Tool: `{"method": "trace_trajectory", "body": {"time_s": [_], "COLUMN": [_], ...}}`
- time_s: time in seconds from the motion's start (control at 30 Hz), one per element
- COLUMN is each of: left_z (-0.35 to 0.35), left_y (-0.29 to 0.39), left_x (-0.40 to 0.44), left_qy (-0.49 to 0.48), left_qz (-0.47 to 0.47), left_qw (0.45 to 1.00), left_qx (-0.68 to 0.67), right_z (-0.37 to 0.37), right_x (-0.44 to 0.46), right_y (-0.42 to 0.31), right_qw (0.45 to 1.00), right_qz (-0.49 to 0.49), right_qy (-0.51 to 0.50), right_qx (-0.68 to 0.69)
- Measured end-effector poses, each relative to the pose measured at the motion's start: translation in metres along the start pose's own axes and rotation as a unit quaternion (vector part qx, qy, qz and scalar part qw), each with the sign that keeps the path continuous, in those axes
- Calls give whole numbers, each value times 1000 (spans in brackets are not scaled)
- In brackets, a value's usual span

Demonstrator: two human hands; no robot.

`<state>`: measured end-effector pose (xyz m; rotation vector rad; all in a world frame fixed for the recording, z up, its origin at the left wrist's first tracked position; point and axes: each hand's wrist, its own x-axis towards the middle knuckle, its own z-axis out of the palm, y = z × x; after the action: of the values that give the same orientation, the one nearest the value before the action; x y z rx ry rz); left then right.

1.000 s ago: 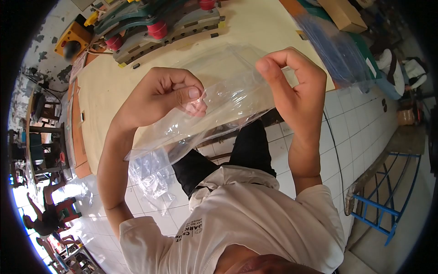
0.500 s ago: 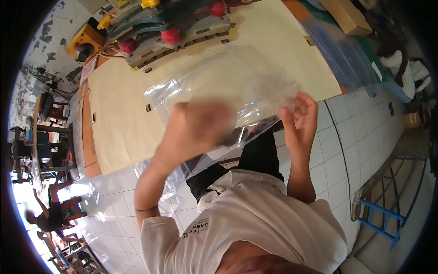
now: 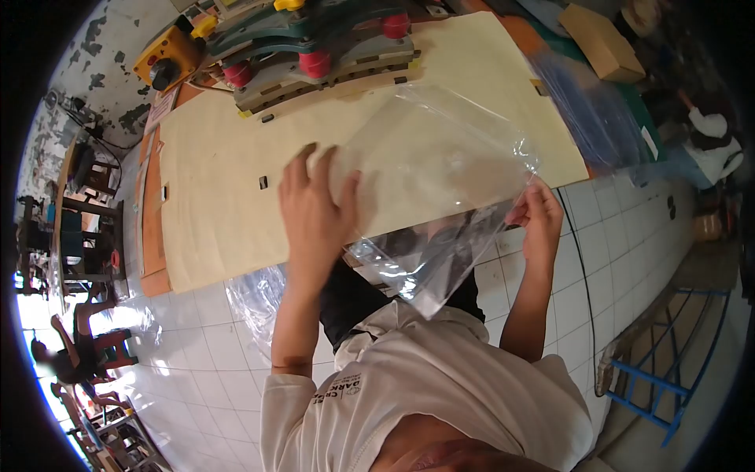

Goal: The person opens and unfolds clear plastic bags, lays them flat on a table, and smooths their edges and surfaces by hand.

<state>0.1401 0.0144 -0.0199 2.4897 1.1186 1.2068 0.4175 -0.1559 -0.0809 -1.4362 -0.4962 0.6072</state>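
A clear plastic sheet (image 3: 440, 173), perhaps a bag, spans the front part of the cream-covered table (image 3: 212, 228), and its lower corner hangs over the edge above my lap. My right hand (image 3: 539, 208) pinches the sheet at its right corner. Beside the sheet's left edge is my left hand (image 3: 318, 200), its fingers spread and nothing in its grasp; whether it touches the plastic is unclear. Small dark pieces (image 3: 263, 182) lie on the table cover.
A green machine with red knobs (image 3: 314, 63) stands at the table's back, a yellow control box (image 3: 165, 59) beside it. Plastic sheets (image 3: 586, 110) and a cardboard box (image 3: 602, 43) are at right. People sit far left and far right. A blue metal frame (image 3: 653, 377) stands lower right.
The left hand has let go of the plastic and spread its fingers. The sheet has turned and flattened out, and the right hand has moved lower, still pinching it.
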Motion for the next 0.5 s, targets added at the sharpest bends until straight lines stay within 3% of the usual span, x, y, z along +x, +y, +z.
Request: {"method": "trace_trajectory", "body": {"time_s": [0.07,0.1,0.17,0.23,0.27,0.33,0.37,0.43,0.47,0.5], "left_z": [4,3,1,-4,-12,-24,-31,-45,-49,-53], "left_y": [-30,-38,-50,-53,-48,-45,-42,-36,-34,-33], "left_x": [-1,-5,-11,-22,-27,-45,-56,-78,-88,-99], "left_qy": [28,31,-102,-89,-132,-202,-202,-252,-253,-251], "left_qz": [-26,-29,-161,-124,-168,-244,-244,-319,-319,-346], "left_qw": [988,988,981,988,975,928,928,842,841,806], "left_qx": [147,149,31,4,-60,-195,-196,-355,-356,-409], "right_z": [5,8,16,23,23,21,21,25,35,43], "right_x": [7,10,15,18,21,27,31,37,35,37], "right_y": [-12,-18,-23,-25,-21,-9,-7,-4,-9,-11], "right_qw": [999,996,998,994,994,984,984,946,952,951], "right_qz": [19,40,25,-6,-6,-77,-77,-171,-173,-172], "right_qy": [27,55,58,73,73,69,70,52,55,54], "right_qx": [33,66,17,-80,-80,-146,-147,-271,-248,-249]}}
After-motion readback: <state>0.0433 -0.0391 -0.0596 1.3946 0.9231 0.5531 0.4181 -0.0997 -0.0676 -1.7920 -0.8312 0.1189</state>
